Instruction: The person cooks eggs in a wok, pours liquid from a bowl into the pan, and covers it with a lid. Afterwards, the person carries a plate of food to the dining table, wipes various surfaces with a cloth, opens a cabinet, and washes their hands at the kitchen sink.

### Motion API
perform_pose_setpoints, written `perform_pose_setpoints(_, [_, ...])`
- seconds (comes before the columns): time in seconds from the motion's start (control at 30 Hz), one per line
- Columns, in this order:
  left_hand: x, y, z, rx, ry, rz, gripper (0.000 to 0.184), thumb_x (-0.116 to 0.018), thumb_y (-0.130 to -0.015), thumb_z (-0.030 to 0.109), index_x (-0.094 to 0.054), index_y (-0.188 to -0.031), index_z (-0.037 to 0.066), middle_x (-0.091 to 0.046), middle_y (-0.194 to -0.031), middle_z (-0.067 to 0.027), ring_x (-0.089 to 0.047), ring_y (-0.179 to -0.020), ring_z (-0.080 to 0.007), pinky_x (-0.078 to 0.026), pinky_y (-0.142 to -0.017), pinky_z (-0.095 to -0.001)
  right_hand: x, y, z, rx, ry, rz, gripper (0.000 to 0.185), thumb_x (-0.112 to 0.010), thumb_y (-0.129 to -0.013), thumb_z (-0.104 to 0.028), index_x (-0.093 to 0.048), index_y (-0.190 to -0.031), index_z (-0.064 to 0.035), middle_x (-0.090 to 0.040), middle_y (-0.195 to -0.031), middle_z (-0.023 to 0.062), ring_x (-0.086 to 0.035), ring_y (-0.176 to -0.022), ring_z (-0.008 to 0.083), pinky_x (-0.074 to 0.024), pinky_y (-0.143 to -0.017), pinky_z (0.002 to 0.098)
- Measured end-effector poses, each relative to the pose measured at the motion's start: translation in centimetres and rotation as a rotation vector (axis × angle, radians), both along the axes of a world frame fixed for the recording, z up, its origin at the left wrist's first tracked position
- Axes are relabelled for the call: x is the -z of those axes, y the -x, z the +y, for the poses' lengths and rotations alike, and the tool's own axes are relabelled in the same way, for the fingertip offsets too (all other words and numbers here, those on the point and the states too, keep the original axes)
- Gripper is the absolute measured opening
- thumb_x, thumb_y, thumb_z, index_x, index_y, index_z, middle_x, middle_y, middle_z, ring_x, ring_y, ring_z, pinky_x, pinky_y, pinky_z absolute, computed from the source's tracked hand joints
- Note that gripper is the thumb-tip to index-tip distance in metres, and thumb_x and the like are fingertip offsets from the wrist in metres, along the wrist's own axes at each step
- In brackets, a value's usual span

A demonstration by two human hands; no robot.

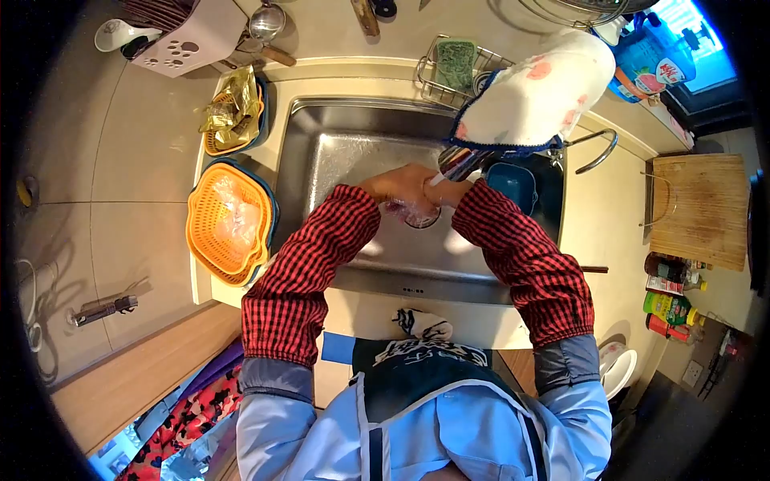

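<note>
My left hand [397, 184] and my right hand [449, 193] are pressed together over the steel sink [345, 156], beneath the tap [459, 163]. Water falls on them. The left hand's fingers are curled in against the right hand; what they hold is hidden. Just below the hands, over the drain, shows something glossy and pinkish [413, 212], too blurred to name. The right hand's fingers are mostly covered by the left. Beside my right hand, a blue basin [512, 186] sits in the sink's right part.
Left of the sink stand an orange basket [200, 210] with clear plastic inside and a smaller basket [215, 146] holding gold wrapping. A white cloth [533, 92] hangs over the tap area. Behind it is a wire rack with a green sponge [455, 66]. A wooden cutting board [698, 208] lies right.
</note>
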State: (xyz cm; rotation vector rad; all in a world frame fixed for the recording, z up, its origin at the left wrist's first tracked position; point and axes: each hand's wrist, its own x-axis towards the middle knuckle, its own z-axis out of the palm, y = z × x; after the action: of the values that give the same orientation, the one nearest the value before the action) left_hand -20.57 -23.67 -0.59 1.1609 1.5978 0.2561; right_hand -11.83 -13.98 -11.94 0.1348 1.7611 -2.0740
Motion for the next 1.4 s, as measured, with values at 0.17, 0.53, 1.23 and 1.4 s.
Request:
perform_pose_setpoints(0.17, [0.6, 0.6, -0.7, -0.313, 0.014, -0.598, 0.035, -0.069, -0.058, 0.020, -0.054, -0.076, -0.006, -0.057, -0.058, -0.0124, -0.055, -0.042, -0.0182, -0.044, -0.034, -0.0266, -2.3, 0.4, 0.0, -0.260, -0.058, -0.069, 0.026, -0.047, -0.082, -0.024, -0.048, -0.092, -0.0004, -0.053, -0.083, 0.0086, -0.053, -0.073, 0.0148, -0.0453, -0.059, 0.0245])
perform_pose_setpoints(0.53, [8.4, 0.2, -2.5, -0.644, -0.098, -1.232, 0.043, -0.052, -0.074, 0.033, -0.042, -0.104, 0.004, -0.053, -0.067, -0.0072, -0.052, -0.052, -0.0171, -0.043, -0.039, -0.0276, -5.4, 1.7, -1.4, -0.376, -0.080, -0.178, 0.026, -0.049, -0.081, -0.026, -0.050, -0.088, -0.0008, -0.055, -0.078, 0.0075, -0.054, -0.068, 0.0132, -0.0451, -0.056, 0.0227])
perform_pose_setpoints(1.23, [19.7, -4.1, -2.1, -1.154, -0.650, -0.788, 0.034, -0.044, -0.080, 0.035, -0.046, -0.101, 0.007, -0.054, -0.080, -0.0040, -0.055, -0.074, -0.0183, -0.044, -0.062, -0.0264, -2.3, 2.8, -3.6, 0.339, -0.277, 0.041, 0.024, -0.047, -0.077, -0.022, -0.055, -0.090, -0.0026, -0.055, -0.077, 0.0054, -0.051, -0.071, 0.0161, -0.0418, -0.066, 0.0280])
perform_pose_setpoints(1.4, [14.6, -4.6, -1.1, -1.215, -0.615, -1.309, 0.020, -0.046, -0.080, 0.025, -0.051, -0.090, 0.009, -0.053, -0.083, -0.0040, -0.052, -0.077, -0.0123, -0.044, -0.064, -0.0234, -4.6, -1.6, -1.0, 0.285, -0.442, 0.090, 0.026, -0.051, -0.076, -0.019, -0.054, -0.094, -0.0003, -0.056, -0.090, 0.0082, -0.051, -0.086, 0.0186, -0.0396, -0.075, 0.0288])
